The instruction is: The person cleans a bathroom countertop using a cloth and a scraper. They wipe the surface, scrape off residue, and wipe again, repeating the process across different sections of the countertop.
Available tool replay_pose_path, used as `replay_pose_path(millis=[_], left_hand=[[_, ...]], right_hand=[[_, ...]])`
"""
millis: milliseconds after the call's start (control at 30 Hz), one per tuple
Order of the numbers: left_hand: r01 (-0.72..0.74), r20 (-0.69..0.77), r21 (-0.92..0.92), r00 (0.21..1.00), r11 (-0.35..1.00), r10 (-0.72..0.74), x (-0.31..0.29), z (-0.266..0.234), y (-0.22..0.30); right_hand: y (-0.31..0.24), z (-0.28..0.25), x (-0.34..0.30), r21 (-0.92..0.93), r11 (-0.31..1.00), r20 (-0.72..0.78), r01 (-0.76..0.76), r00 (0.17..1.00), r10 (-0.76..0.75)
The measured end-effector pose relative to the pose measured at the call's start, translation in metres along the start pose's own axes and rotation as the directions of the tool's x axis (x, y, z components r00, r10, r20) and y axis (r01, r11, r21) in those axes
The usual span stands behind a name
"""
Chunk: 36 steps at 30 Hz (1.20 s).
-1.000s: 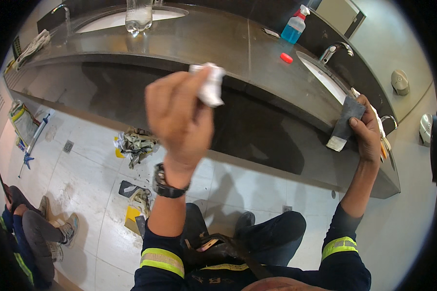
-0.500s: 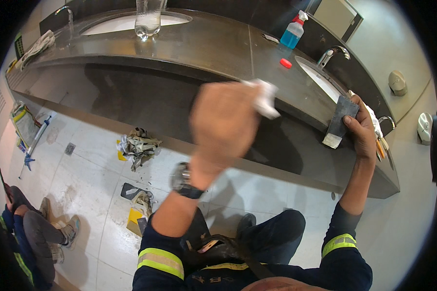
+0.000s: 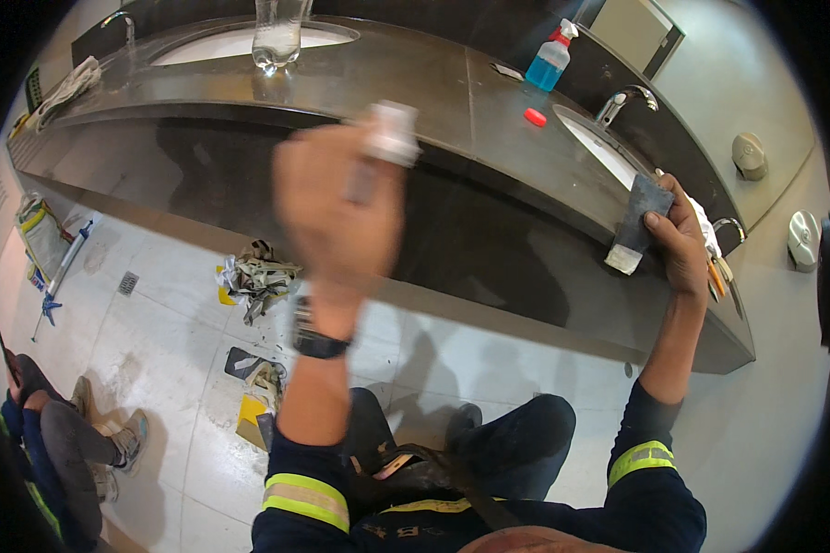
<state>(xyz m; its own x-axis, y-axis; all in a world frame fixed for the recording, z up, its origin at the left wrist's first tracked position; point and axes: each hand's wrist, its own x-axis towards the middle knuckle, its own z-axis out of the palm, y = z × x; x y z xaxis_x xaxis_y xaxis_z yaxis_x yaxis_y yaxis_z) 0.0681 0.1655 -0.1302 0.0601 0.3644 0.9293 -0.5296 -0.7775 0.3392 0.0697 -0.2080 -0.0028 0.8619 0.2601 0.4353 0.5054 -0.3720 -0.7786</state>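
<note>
My left hand point(image 3: 337, 207), smeared by motion, is closed on a folded white wipe point(image 3: 395, 134) in front of the counter's front edge; whether it is paper or cloth I cannot tell. A watch is strapped round that wrist. At the right, my right hand point(image 3: 684, 241) grips a flat, dark grey rectangular strip point(image 3: 648, 205) with a whitish lower end, thumb across its face. This strip is held tilted beside the counter edge, near the right sink point(image 3: 595, 143).
The dark counter point(image 3: 387, 69) carries a clear bottle of liquid point(image 3: 277, 41), a spray bottle with blue liquid point(image 3: 548, 66), a red cap point(image 3: 535, 117) and a tap point(image 3: 625, 100). Scraps point(image 3: 258, 276) and a caulking gun point(image 3: 63, 267) lie on the floor. Another person point(image 3: 60, 424) is at lower left.
My left hand has swung to the left along the counter front with the white wipe. My right hand stays nearly in place, still holding the grey strip.
</note>
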Motion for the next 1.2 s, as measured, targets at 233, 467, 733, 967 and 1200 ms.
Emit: replay_pose_path(millis=[233,467,733,967,1200], left_hand=[[-0.138,0.215,-0.274,0.956,0.952,0.200,-0.027,0.039,0.091],[-0.033,0.087,0.046,0.996,0.998,0.029,0.016,-0.020,-0.006],[-0.146,0.159,-0.066,0.975,0.987,0.155,-0.005,-0.001,0.025],[0.026,0.010,0.111,1.000,0.993,-0.027,0.012,-0.015,-0.003],[-0.212,0.308,-0.369,0.891,0.905,0.334,-0.047,0.017,0.093]], right_hand=[[0.014,-0.016,0.007,0.030,0.999,-0.028,-0.014,1.000,0.015],[-0.001,0.004,0.001,0.065,0.998,-0.017,0.004,1.000,-0.003],[0.013,-0.016,0.001,0.049,0.998,-0.008,-0.030,1.000,0.030],[0.000,0.000,0.001,0.078,0.997,-0.006,-0.027,1.000,0.027],[0.013,-0.013,0.008,0.325,0.944,-0.003,0.050,0.999,-0.052]])
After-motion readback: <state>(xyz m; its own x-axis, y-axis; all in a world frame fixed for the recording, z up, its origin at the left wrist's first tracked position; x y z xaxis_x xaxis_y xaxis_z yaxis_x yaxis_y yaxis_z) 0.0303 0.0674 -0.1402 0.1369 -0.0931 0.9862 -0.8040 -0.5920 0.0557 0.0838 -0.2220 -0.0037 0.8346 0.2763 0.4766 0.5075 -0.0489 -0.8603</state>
